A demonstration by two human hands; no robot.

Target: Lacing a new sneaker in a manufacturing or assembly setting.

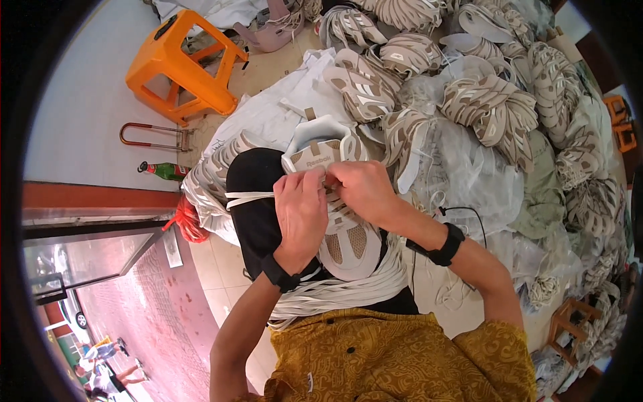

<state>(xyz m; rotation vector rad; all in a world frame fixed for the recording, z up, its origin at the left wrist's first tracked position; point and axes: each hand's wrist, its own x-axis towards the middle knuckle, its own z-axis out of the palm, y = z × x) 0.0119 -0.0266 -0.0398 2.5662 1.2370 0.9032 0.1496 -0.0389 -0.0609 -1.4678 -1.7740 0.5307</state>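
Observation:
A beige-and-white sneaker (pixel 350 249) rests on my lap, toe toward me, with its padded collar (pixel 321 127) on the far side. My left hand (pixel 301 213) lies over the sneaker's left side, its fingers closed on a white shoelace (pixel 251 196) whose flat strands stick out leftward across my dark trouser leg. From the right, my right hand (pixel 365 191) meets it at the top of the lacing, below the tongue (pixel 320 155). Its fingers are pinched together at the eyelets; what lies between the tips is hidden. A thick bundle of white shoelaces (pixel 341 295) lies across my lap.
Piles of beige-and-white shoe uppers (pixel 492 110) and clear plastic bags (pixel 469 167) spread at the right and far side. An orange stool (pixel 187 67), a green bottle (pixel 164 170) and red string (pixel 191 221) are at the left. A black cord (pixel 472 209) trails on the right.

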